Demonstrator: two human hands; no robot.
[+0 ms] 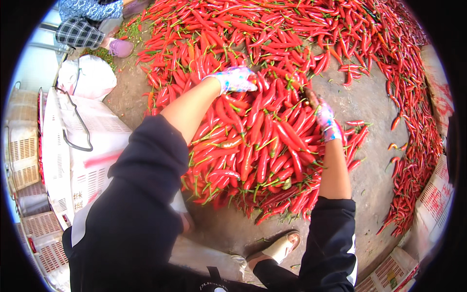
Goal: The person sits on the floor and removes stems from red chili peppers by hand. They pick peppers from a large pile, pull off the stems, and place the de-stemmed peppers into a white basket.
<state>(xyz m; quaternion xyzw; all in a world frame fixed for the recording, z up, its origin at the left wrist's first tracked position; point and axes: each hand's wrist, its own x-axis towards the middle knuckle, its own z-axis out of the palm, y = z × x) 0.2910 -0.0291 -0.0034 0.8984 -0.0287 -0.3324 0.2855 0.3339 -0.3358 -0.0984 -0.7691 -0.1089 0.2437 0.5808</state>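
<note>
A heap of red chili peppers (262, 135) with green stems lies on the floor before me. My left hand (236, 79), in a white glove with a coloured pattern, reaches into the heap's upper part, its fingers bent among the peppers. At the heap's right side is my right hand (325, 115), in a matching glove with dark, soiled fingertips. It touches peppers there. Whether either hand grips a pepper is hidden by the fingers and the pile.
More chili peppers (412, 146) spread behind and along the right. White slatted plastic crates (98, 146) stand at the left, one with a metal handle (77, 120). A white sack (89, 76) rests near another person's purple shoe (121, 48). My sandal (281, 248) is on the concrete floor (375, 175).
</note>
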